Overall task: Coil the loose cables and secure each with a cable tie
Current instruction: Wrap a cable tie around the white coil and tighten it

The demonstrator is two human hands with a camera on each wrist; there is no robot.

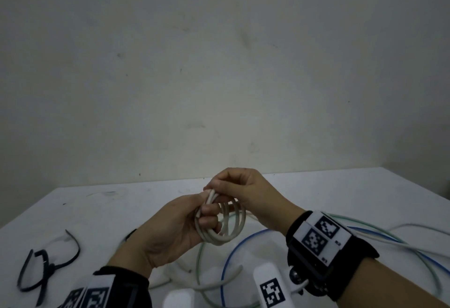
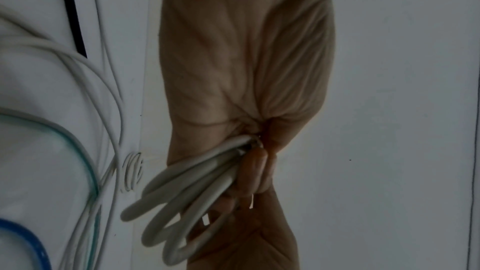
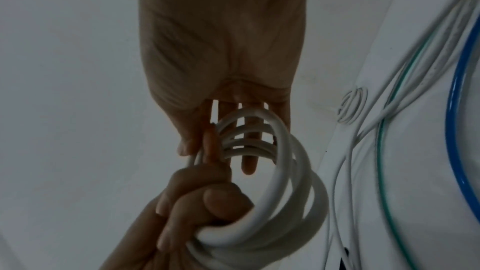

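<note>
A white cable, wound into a small coil (image 1: 222, 225) of several loops, hangs between both hands above the white table (image 1: 97, 212). My left hand (image 1: 207, 217) grips the coil's left side with thumb and fingers curled round the strands. In the left wrist view the coil (image 2: 179, 202) fans out from its curled fingers (image 2: 253, 171). My right hand (image 1: 215, 186) comes over from the right and pinches the top of the coil. In the right wrist view, the right fingers (image 3: 207, 143) pinch the strands of the coil (image 3: 285, 171), with the left hand (image 3: 205, 202) gripping below.
Black cable ties (image 1: 48, 266) lie on the table at the near left. Loose blue (image 1: 229, 259), green (image 1: 199, 256) and white (image 1: 389, 244) cables sprawl under and right of the hands. A bare wall (image 1: 219, 64) stands behind the table.
</note>
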